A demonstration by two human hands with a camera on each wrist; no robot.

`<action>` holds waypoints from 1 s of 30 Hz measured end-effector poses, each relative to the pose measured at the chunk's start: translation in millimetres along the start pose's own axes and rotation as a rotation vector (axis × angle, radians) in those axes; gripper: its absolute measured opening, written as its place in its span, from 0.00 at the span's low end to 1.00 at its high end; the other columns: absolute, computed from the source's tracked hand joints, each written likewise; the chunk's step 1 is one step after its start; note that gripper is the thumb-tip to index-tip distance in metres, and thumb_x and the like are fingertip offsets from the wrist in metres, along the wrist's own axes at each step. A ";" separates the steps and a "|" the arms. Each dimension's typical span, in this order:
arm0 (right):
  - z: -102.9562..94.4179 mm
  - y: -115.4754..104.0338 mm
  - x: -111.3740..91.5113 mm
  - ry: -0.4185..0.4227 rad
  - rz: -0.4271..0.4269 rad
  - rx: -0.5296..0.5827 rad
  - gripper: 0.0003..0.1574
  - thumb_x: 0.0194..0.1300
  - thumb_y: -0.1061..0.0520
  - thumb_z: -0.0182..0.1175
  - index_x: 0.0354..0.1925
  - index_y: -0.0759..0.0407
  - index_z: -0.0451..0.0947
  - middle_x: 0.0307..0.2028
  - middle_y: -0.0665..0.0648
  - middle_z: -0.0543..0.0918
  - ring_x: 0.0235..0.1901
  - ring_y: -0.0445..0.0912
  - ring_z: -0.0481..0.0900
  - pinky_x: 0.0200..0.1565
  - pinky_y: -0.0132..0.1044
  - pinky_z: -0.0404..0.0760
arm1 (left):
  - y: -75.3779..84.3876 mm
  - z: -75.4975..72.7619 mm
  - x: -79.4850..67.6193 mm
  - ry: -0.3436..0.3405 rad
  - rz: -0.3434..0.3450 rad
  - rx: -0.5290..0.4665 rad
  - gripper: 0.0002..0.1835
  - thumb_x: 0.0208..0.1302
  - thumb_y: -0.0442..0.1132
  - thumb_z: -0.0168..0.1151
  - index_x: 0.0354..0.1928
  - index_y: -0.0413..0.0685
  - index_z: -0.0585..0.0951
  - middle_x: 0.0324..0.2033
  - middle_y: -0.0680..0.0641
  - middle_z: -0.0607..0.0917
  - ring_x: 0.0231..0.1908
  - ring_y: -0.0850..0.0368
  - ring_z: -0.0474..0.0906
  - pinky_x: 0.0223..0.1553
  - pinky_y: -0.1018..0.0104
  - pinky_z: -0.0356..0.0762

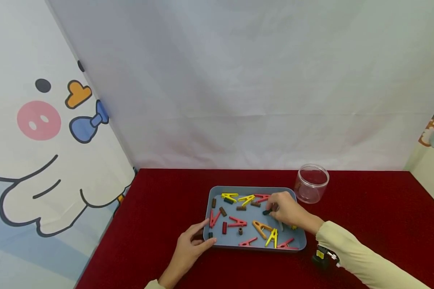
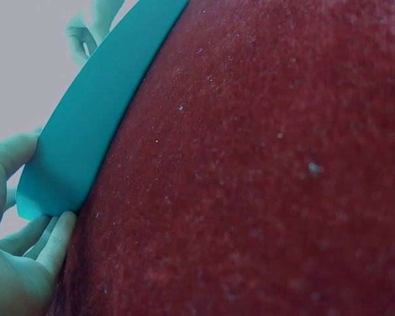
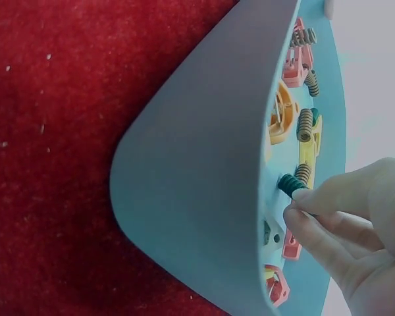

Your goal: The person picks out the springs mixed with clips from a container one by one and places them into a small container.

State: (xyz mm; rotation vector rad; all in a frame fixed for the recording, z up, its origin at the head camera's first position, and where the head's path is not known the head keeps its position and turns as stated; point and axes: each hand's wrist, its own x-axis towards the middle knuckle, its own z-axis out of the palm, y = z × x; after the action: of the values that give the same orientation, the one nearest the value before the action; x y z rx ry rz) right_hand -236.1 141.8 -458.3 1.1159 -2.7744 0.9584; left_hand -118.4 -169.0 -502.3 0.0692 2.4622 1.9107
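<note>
While left hand (image 1: 188,245) holds tray (image 3: 191,158), right hand (image 1: 284,209) pinches dark spring (image 3: 289,184)

Right hand: right of centre, head view; back upward, thumb and fingertips closed on dark spring, low inside tray's right half. Left hand: at tray's lower-left corner, gripping its wall between widely spread thumb and fingers. Black device (image 1: 321,263), lower right: yellow label (image 1: 320,255), any writing too small.

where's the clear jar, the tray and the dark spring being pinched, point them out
clear jar (image 1: 308,193): head view, on its side wall
tray (image 3: 191,171): right wrist view, on its outer wall
dark spring (image 3: 290,185): right wrist view, on its exposed coils
</note>
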 end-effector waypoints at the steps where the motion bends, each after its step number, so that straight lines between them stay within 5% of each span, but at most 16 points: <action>1: 0.0 0.3 -0.4 0.002 -0.003 0.002 0.09 0.49 0.72 0.65 0.27 0.60 0.83 0.28 0.51 0.81 0.27 0.41 0.76 0.29 0.30 0.76 | 0.0 0.2 -0.3 0.001 -0.001 -0.002 0.32 0.58 0.40 0.69 0.65 0.45 0.71 0.56 0.38 0.74 0.52 0.45 0.74 0.39 0.70 0.78; 8: 0.6 2.9 -3.5 0.028 -0.003 0.038 0.09 0.48 0.72 0.66 0.26 0.60 0.83 0.28 0.52 0.82 0.28 0.43 0.79 0.29 0.31 0.77 | -1.0 0.7 -1.1 0.011 0.002 0.005 0.32 0.57 0.42 0.70 0.64 0.49 0.72 0.57 0.41 0.75 0.51 0.47 0.75 0.40 0.71 0.77; 30: -15.1 4.2 -13.6 0.129 0.216 0.178 0.06 0.49 0.67 0.70 0.28 0.58 0.86 0.28 0.51 0.84 0.28 0.42 0.81 0.31 0.33 0.80 | -0.4 0.4 -0.1 0.010 0.000 0.016 0.32 0.57 0.42 0.70 0.64 0.51 0.72 0.57 0.42 0.75 0.52 0.47 0.74 0.40 0.70 0.77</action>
State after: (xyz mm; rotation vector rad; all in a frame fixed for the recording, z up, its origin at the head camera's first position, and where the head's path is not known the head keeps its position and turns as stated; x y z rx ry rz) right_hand -231.8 160.8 -451.2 0.7460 -2.7904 1.2706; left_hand -118.3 -168.8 -502.8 0.0610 2.4835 1.8966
